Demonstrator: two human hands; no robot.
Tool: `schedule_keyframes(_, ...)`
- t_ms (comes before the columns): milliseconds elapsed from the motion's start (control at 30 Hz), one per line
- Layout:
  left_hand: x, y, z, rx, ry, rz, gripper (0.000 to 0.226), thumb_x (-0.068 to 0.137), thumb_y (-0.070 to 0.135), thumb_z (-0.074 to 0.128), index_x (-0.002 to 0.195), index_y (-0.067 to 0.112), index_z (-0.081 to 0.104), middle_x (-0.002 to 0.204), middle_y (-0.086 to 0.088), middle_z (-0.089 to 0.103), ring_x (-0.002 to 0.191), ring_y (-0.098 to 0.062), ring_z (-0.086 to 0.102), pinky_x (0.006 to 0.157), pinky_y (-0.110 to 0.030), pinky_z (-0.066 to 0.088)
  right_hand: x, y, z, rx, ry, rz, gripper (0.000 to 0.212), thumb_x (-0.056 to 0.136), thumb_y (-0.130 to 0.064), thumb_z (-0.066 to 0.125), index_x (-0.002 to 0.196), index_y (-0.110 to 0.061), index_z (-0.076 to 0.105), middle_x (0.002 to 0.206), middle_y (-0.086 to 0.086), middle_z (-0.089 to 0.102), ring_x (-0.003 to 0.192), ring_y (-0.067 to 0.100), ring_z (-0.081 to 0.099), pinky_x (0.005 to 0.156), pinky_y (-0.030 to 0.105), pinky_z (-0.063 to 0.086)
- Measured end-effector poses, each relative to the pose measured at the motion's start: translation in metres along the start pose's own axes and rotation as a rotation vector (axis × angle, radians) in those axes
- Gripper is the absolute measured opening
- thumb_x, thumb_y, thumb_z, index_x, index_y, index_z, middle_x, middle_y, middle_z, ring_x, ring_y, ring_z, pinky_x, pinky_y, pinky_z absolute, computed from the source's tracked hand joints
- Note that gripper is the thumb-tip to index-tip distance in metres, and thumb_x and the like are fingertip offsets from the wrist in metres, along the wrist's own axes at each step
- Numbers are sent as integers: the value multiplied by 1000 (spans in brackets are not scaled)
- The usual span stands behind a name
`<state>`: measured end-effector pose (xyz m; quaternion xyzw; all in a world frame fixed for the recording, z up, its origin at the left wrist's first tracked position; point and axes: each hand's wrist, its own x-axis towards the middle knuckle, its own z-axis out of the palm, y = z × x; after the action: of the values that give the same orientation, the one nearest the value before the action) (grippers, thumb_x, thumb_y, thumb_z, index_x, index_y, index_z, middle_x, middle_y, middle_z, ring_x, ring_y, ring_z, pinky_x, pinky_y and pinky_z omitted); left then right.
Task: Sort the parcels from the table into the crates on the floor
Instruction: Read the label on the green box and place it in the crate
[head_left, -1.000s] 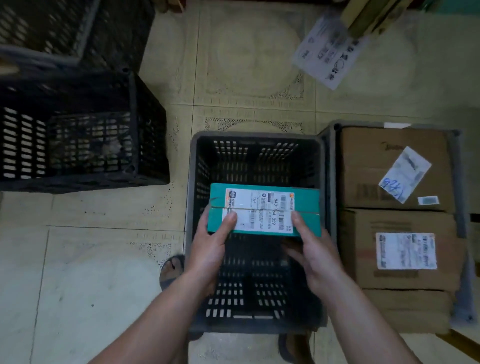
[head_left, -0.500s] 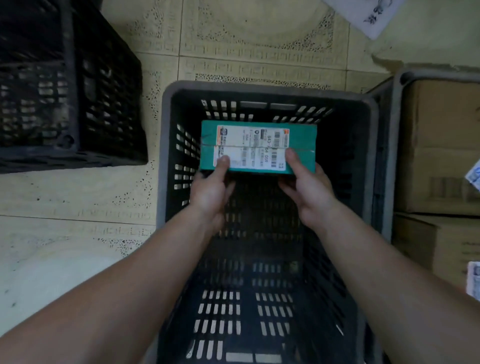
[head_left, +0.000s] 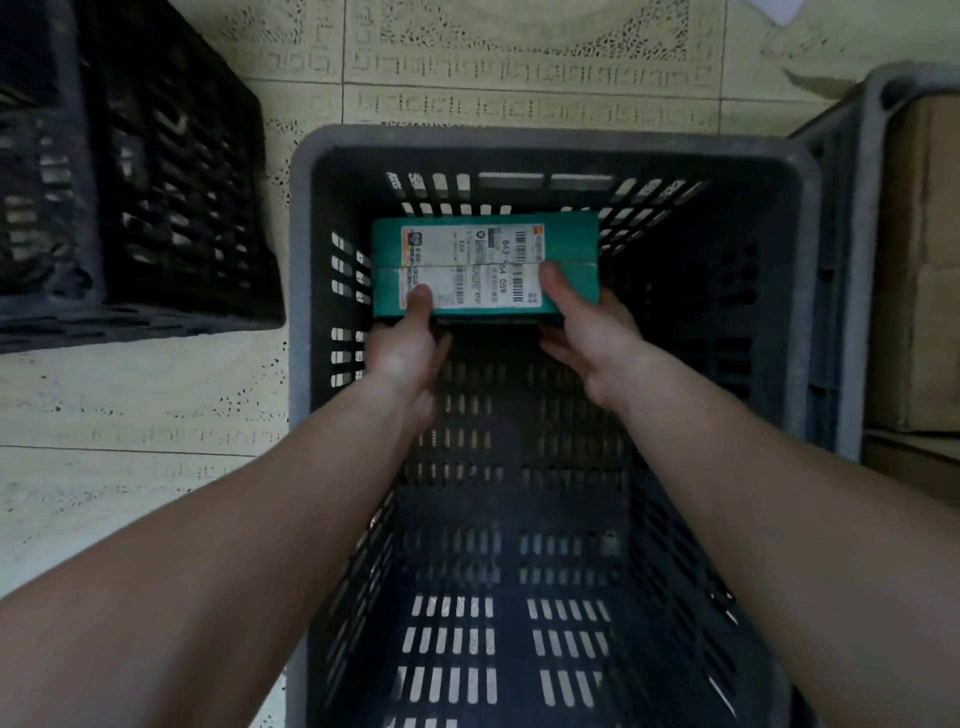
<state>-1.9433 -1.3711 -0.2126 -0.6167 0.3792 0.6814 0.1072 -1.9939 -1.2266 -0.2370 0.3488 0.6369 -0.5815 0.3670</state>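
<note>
The teal parcel (head_left: 485, 249) is inside the grey crate (head_left: 550, 139), at its far end and nearer the left wall than the right. Its white shipping label (head_left: 467, 260) faces up. Both hands hold it by the near edge. The left hand (head_left: 406, 347) has its thumb pressed on the label's near left corner, and the right hand (head_left: 592, 340) has its thumb on the label's right side. The fingers of each hand reach underneath the parcel.

The step in hand looks like setting the parcel down. To do it well, keep it level and lower it until the underside meets the slotted bottom. Only then draw the fingers out toward the near side, so it neither drops nor tips. Squaring it against the far wall would probably leave room for more parcels.

Whether the parcel already rests on the bottom or hangs just above it cannot be told, since the space beneath it is dark. The fingers below it are mostly hidden. Apart from a few digits, the label's print is too small to read. A black crate (head_left: 156, 208) stands on the tiled floor (head_left: 130, 415) at left, its inside lost in shadow. At right another grey crate (head_left: 878, 156) holds a cardboard box (head_left: 924, 260), both cut off by the picture's edge. The desk is out of view.
</note>
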Motion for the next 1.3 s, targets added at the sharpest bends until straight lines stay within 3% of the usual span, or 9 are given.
schedule_keyframes(100, 3, 5, 1, 21, 13, -25, 34, 99, 29, 58, 131, 16, 53, 116, -8, 70, 109, -20, 68, 61, -26, 61, 6, 0, 7, -20, 32, 21, 50, 91, -44, 70, 134, -24, 54, 124, 0, 67, 116, 17, 61, 98, 32, 51)
schedule_keyframes(167, 7, 4, 2, 39, 13, -35, 31, 100, 28, 57, 128, 15, 53, 113, -8, 70, 107, -20, 68, 51, -24, 58, 13, 3, 8, -45, 60, 13, 47, 90, -45, 71, 129, -24, 57, 122, 0, 68, 112, 16, 63, 99, 33, 50)
schedule_keyframes(333, 17, -5, 2, -1, 16, -19, 38, 101, 27, 56, 136, 13, 51, 120, -9, 69, 109, -20, 68, 84, -30, 60, 21, 11, 9, -76, 107, -8, 59, 85, -48, 75, 135, -22, 56, 121, -1, 69, 112, 17, 64, 107, 42, 48)
schedule_keyframes(533, 18, -7, -2, -21, -32, -14, 37, 100, 27, 58, 134, 14, 51, 122, -8, 69, 112, -21, 67, 100, -37, 54, 10, 5, 7, -89, 129, 2, 73, 84, -47, 77, 144, -21, 47, 128, 0, 65, 117, 18, 60, 94, 35, 46)
schedule_keyframes(667, 8, -1, -7, -47, -102, 3, 33, 98, 31, 60, 127, 17, 54, 121, -7, 69, 116, -21, 65, 106, -42, 49, -9, -5, -1, -115, 116, 10, 85, 83, -53, 75, 152, -21, 37, 136, 3, 59, 127, 22, 53, 109, 42, 43)
schedule_keyframes(767, -13, -6, -9, -66, -157, 3, 28, 100, 35, 56, 123, 21, 54, 126, -7, 67, 127, -23, 57, 114, -45, 39, -30, -4, -11, -127, 119, -5, 86, 85, -56, 71, 154, -20, 34, 135, 2, 59, 126, 23, 54, 107, 41, 43)
schedule_keyframes(900, -62, -23, -11, 8, -205, 42, 47, 102, 42, 48, 145, 25, 43, 141, -5, 56, 135, -21, 47, 112, -40, 39, -67, 0, -23, -138, 112, -6, 74, 87, -61, 66, 147, -22, 45, 127, -2, 61, 116, 18, 56, 105, 41, 46)
schedule_keyframes(1100, -134, -42, -2, 264, -240, 218, 53, 103, 49, 41, 151, 25, 39, 151, 1, 47, 135, -13, 46, 110, -33, 35, -127, -2, -46, -145, 92, -49, 67, 93, -61, 58, 148, -24, 46, 138, 1, 58, 121, 19, 56, 102, 39, 47)
schedule_keyframes(1300, -229, -66, 10, 205, -218, 249, 49, 105, 44, 41, 147, 20, 44, 145, 2, 53, 132, -11, 49, 108, -30, 39, -202, -14, -80, -145, 46, -96, 55, 97, -55, 54, 143, -25, 51, 134, -4, 61, 120, 16, 57, 108, 45, 45)
